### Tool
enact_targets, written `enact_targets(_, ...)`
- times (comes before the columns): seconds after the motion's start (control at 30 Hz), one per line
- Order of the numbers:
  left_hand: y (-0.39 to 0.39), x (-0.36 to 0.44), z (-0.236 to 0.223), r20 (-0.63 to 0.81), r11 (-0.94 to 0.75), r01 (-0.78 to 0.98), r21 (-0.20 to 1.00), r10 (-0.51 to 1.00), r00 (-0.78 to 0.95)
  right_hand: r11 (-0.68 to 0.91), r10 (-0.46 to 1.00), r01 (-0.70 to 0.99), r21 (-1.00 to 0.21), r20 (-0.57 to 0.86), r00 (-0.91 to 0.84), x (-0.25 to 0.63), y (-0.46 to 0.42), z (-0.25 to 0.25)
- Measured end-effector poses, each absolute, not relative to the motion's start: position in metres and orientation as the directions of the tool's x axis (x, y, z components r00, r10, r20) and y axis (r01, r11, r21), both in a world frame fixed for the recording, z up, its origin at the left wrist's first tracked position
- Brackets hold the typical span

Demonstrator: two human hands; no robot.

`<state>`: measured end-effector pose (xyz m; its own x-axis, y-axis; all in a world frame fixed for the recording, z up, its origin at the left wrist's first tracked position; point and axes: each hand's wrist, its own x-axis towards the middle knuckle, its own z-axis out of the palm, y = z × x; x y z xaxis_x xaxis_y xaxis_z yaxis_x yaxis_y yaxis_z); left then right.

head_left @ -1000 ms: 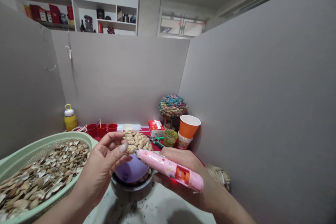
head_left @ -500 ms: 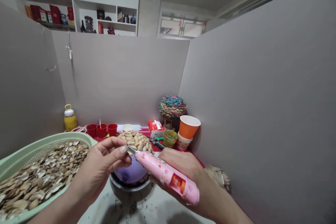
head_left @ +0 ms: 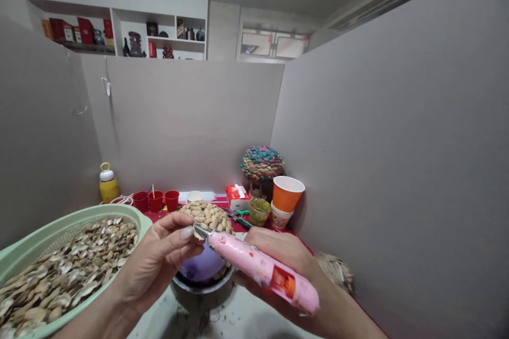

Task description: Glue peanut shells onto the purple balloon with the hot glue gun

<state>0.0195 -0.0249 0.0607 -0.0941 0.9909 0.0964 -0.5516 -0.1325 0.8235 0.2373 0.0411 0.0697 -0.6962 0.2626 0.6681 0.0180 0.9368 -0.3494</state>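
My left hand [head_left: 159, 259] pinches a small nut shell [head_left: 198, 233] between thumb and fingers. My right hand [head_left: 286, 270] grips a pink glue gun [head_left: 262, 270], its metal tip touching that shell. Just behind them a purple balloon [head_left: 202, 267] sits in a metal bowl [head_left: 202, 288]; its upper part is covered with glued shells [head_left: 207, 214].
A green basket [head_left: 24, 243] full of shells stands at the left. At the back are three red cups [head_left: 156, 200], a yellow bottle [head_left: 107, 183], a tissue box [head_left: 237, 196], stacked orange cups [head_left: 286, 196], green pliers [head_left: 238, 217] and a coloured shell ball [head_left: 262, 161]. Grey partition walls enclose the desk.
The left hand drew the shell off the balloon's top toward itself, and the glue gun tip came up to meet it. The view shifted slightly.
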Motion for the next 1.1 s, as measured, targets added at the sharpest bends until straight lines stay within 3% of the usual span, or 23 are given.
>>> enact_targets(0.3, -0.0269, 0.0186, 0.0583, 0.126, -0.152, -0.556, 0.817, 0.988, -0.084, 0.931, 0.247, -0.025, -0.365, 0.678, -0.693, 0.2372, 0.0409, 0.0679)
enact_targets(0.73, -0.0277, 0.0215, 0.0596, 0.133, -0.152, -0.573, 0.805, 0.988, -0.075, 0.946, 0.288, 0.096, -0.310, 0.663, -0.691, 0.2366, 0.0415, 0.0654)
enact_targets(1.1, -0.0277, 0.0229, 0.0609, 0.162, -0.175, -0.549, 0.817, 0.984, -0.072, 0.873, 0.346, 0.026, -0.486, 0.582, -0.736, 0.2394, 0.0368, 0.0715)
